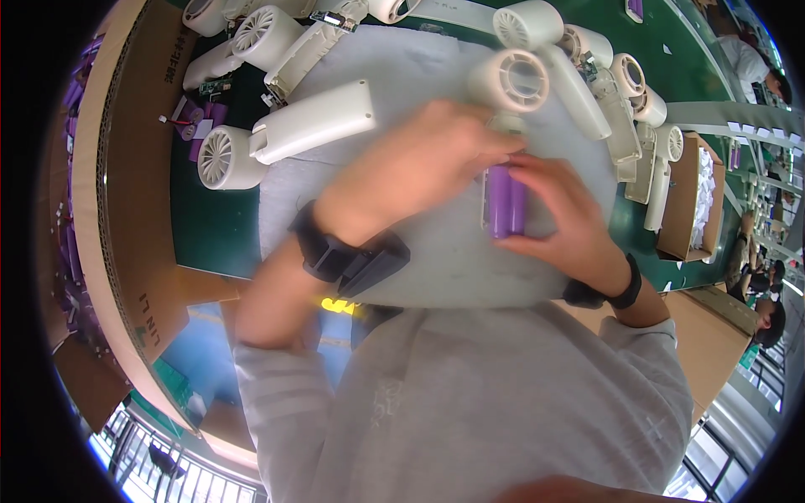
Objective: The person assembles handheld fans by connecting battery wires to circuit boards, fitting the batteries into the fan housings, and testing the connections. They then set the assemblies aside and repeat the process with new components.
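An opened white handheld fan (pixel 518 81) lies on the grey foam mat, its round head pointing away from me. A pack of purple cylindrical batteries (pixel 507 205) sits at its handle. My right hand (pixel 570 199) closes round this pack, thumb at the near end and fingers at the far end. My left hand (pixel 432 151) reaches across from the left, slightly blurred. Its fingers are pinched together at the far end of the pack, close to the fan's neck; whatever is between them is hidden.
A closed white fan (pixel 314 121) lies left on the foam mat (pixel 402 71). Several fan shells (pixel 579 92) crowd the back and right. Purple batteries (pixel 191 117) lie beside a tall cardboard box (pixel 138 168) on the left. Another cardboard box (pixel 683 201) holds white pieces at right.
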